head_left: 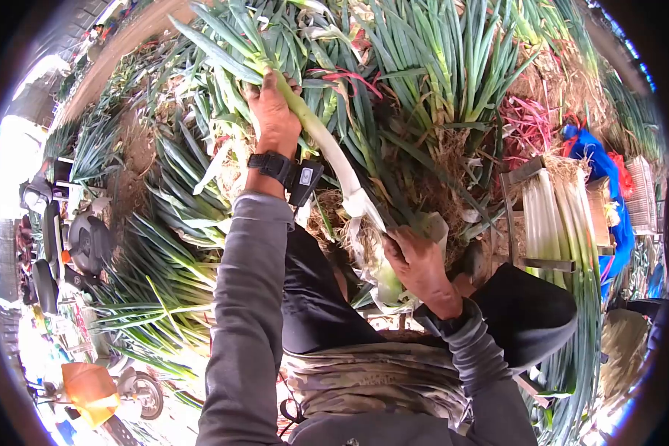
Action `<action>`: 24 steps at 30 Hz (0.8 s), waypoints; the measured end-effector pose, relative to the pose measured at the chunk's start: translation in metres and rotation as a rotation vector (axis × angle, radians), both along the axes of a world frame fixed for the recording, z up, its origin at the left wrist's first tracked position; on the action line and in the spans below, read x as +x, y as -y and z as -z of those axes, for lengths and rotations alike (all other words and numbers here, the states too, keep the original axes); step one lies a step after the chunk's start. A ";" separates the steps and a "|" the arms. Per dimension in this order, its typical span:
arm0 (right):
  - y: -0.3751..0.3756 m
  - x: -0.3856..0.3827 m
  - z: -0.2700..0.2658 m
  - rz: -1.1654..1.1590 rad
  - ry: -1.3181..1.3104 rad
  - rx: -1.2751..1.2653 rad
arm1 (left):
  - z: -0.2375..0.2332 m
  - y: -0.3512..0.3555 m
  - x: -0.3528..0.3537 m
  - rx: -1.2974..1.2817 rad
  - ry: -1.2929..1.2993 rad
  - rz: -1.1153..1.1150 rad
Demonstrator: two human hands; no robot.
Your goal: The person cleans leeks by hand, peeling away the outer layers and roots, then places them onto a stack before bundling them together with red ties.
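Note:
My left hand (275, 119) is wrapped round the upper stalk of a long green onion (327, 145), just below its green leaves. The white lower stalk slants down to the right across the middle of the view. At its lower end, the fingers of my right hand (424, 267) pinch a pale strip of outer skin (373, 215) hanging off the stalk. Stringy roots (358, 241) dangle beside it. Below the right hand lie pale peeled leaves (391, 286). A black watch (271, 165) is on my left wrist.
Heaped green onions (446, 59) cover the ground ahead and to the left. On the right, a bundle of white-stalked onions (561, 215) lies in a metal frame (511, 201). Red ties (528, 123) and blue cloth (606, 171) are beyond. Motorbikes (89, 238) stand far left.

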State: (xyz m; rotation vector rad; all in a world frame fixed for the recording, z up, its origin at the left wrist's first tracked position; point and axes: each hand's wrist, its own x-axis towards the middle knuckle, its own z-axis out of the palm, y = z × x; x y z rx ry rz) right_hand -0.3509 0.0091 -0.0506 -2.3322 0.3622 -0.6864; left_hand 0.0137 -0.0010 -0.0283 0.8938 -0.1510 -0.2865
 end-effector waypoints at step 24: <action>0.026 0.014 0.001 0.057 -0.136 0.433 | -0.024 -0.019 0.020 -0.087 -0.005 -0.199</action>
